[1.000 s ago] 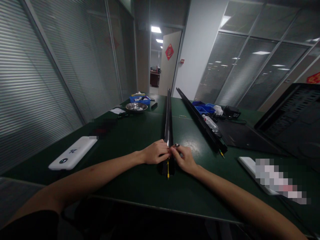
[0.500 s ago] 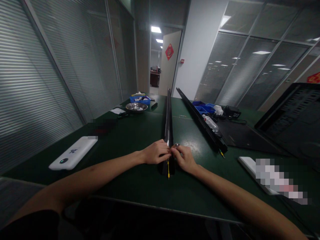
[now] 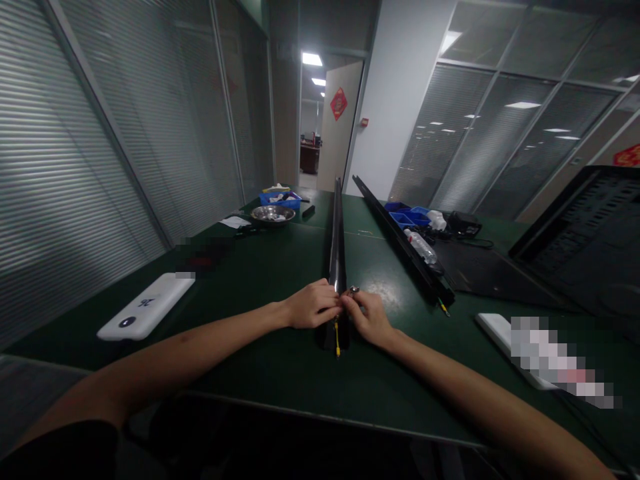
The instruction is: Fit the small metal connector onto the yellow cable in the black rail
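Observation:
A long black rail (image 3: 338, 233) lies lengthwise on the green table, its near end close to me. My left hand (image 3: 314, 305) is closed over the rail's left side near that end, thumb and fingers bent. On the right side, my right hand (image 3: 371, 319) is closed in a pinch, its fingertips meeting the left hand's over the rail. What is between those fingertips is hidden. A small shiny metal piece (image 3: 354, 290) shows at the right index finger. Below the hands, a short yellow wire (image 3: 337, 340) with a metal tip hangs from the rail's end.
A second black rail (image 3: 400, 237) with a yellow-green wire lies to the right, beside a plastic bottle (image 3: 421, 247) and blue bins (image 3: 410, 217). A metal bowl (image 3: 273, 215) and a blue basket (image 3: 280, 201) stand far left. White devices (image 3: 147, 307) lie on both sides.
Both hands stay at the same spot on the rail, with hardly any visible movement. The light on the left white device looks different now.

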Motion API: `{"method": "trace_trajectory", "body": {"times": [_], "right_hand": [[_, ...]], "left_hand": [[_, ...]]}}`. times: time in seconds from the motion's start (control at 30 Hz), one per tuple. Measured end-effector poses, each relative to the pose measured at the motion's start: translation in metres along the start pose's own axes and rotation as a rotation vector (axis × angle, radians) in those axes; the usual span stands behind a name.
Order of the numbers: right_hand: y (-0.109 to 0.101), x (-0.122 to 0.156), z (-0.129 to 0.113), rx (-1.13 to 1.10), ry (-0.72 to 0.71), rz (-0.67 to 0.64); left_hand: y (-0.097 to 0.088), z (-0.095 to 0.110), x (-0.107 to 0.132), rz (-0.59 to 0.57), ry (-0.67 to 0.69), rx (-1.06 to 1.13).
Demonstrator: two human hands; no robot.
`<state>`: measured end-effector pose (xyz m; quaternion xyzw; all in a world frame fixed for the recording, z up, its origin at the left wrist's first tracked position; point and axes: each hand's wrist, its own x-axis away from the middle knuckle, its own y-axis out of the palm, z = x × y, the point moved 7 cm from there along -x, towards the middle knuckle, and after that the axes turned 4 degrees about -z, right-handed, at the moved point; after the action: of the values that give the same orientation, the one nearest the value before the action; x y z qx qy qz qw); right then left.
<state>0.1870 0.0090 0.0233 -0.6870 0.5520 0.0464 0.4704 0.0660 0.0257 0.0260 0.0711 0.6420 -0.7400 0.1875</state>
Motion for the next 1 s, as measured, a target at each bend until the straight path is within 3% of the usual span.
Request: {"method": "trace_trajectory", "body": {"times": [0.87,1.0], "right_hand": [[0.0002,-0.0009,-0.0031,-0.074,0.034,-0.024],[-0.0064,0.0002,-0.0016,-0.134,0.078,0.043]], "left_hand": [[0.0016,-0.0038,0.0006,0.006,-0.023,0.011],[-0.0009,-0.0019,-0.0006,0.000,-0.022,0.059]]}}
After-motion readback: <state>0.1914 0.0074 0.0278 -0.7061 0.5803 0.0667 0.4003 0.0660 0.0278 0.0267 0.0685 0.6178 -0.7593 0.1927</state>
